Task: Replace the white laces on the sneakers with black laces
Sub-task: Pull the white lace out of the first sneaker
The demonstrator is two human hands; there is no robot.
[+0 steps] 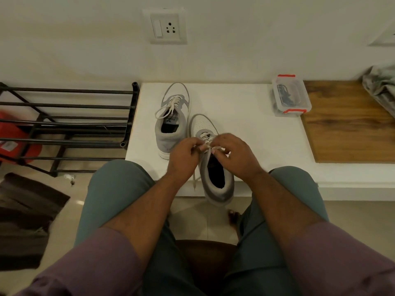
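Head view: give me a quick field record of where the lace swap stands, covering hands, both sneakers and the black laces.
left hand: pinches white lace on near sneaker
right hand: pinches the same lace
near sneaker: heel over the white ledge edge, white lace still in
far sneaker: untouched, white lace still tied
black laces: inside closed clear box, on ledge to the right
progress: no black lace fitted yet

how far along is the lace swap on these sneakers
Barely begun. Done: nothing yet; the far sneaker keeps its white lace, tied. In hand: the left hand and right hand pinch the white lace of the near sneaker, seemingly loosening it. Left: unlace both, then thread the black laces, which lie in the closed box.
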